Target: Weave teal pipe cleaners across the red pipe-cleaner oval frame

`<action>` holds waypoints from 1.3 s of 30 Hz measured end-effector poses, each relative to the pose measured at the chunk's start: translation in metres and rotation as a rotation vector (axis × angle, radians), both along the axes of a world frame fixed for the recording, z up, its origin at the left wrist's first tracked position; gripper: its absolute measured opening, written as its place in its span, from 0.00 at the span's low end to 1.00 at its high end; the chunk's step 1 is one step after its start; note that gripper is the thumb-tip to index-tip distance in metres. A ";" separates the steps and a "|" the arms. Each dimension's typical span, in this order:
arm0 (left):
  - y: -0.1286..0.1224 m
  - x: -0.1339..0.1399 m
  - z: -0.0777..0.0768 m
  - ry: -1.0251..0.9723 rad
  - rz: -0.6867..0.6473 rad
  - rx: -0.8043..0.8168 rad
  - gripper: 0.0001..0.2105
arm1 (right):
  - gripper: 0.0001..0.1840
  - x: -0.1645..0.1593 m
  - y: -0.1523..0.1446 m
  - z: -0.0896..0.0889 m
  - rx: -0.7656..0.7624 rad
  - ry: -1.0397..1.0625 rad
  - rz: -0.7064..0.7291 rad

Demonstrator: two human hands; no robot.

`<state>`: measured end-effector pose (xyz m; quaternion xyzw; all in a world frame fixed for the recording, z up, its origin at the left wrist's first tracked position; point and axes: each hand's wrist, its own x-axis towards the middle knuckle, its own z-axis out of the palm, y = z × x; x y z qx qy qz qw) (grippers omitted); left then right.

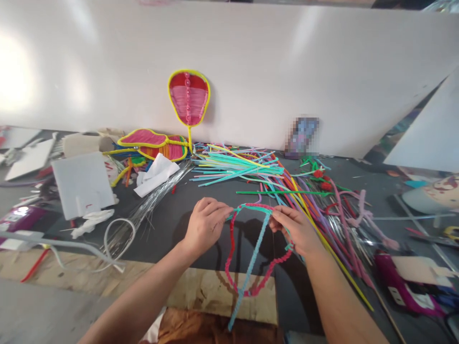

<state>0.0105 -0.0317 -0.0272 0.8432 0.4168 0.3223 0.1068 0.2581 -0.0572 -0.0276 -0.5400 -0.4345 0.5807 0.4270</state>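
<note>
While the cloth (201, 327) and the tan board (261, 301) lie nearest, the red loop (232, 241) is held up over them, between the two hands, with the blue rod (251, 265) crossing it from far edge to near and running out past its near edge. The left hand (206, 224) pinches the turquoise strip (256, 207) at the loop's far left corner; the right hand (297, 230) pinches the loop's far right side, thumb against fingers, near the rod's far end. The step in hand looks like fixing the strip along the far edge. The next move, I judge, calls for a steady right-hand grip while the left fingers work the loose end snugly round the loop without bending it.

Beyond the hands lie a green stem (279, 193), a pile of turquoise stems (236, 165) and, to the left, silver wires (158, 193). Farther off, a pink fan (198, 98) with a yellow rim stands before the white panel (251, 71).
</note>
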 end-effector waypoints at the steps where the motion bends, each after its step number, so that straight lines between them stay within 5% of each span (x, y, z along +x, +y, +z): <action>1: 0.000 0.000 -0.001 0.017 -0.013 -0.007 0.11 | 0.14 0.000 0.000 -0.001 0.000 0.003 0.002; 7: 0.001 0.001 -0.004 -0.056 -0.030 -0.088 0.10 | 0.15 0.000 0.000 -0.004 -0.008 0.046 0.014; 15: 0.001 -0.001 0.008 -0.431 -0.075 -0.905 0.13 | 0.12 -0.002 -0.002 -0.007 0.038 0.048 0.126; 23: 0.004 -0.005 0.011 -0.623 -0.252 -1.261 0.13 | 0.13 -0.002 0.000 -0.010 0.072 0.007 0.148; 39: 0.010 -0.007 0.003 -0.508 -0.177 -1.220 0.12 | 0.14 -0.004 0.001 -0.011 0.094 -0.098 0.113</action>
